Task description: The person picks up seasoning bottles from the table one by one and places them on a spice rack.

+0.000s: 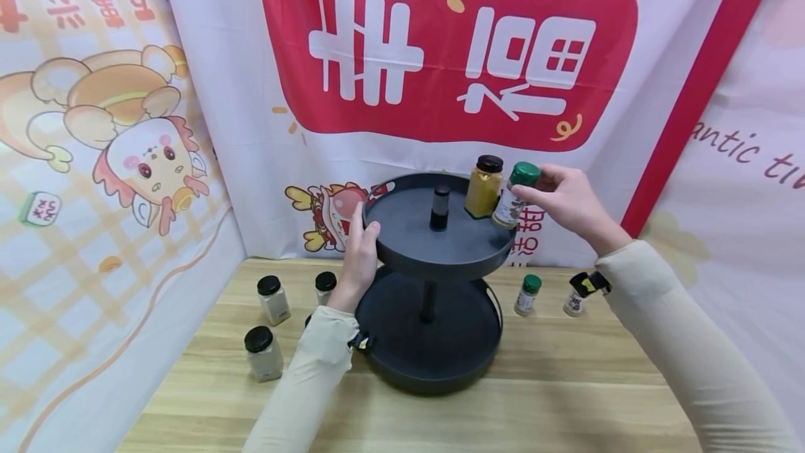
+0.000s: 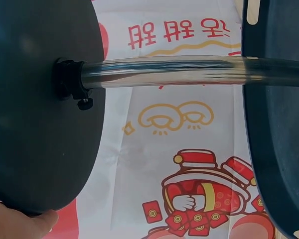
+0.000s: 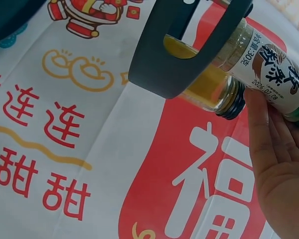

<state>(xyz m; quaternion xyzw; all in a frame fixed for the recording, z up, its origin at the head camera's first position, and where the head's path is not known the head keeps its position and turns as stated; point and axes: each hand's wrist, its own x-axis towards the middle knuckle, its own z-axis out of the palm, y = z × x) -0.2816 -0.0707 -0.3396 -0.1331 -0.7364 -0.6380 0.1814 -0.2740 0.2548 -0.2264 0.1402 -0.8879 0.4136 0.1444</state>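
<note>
Jar [image 1: 508, 205] pinched in right hand [image 1: 571, 199] — yellow jar [image 1: 483, 191] just beside; left hand [image 1: 358, 257], fingers straight, touches upper tray [image 1: 409, 212].

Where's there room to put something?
The top tray is bare left of its post. What shows of the bottom tray is bare around its pole. The table is bare in front, between the sleeves. Crowded: the top tray's right, with the yellow jar and the green-lidded jar in the right hand, and the table's left, with black-lidded jars.
</note>
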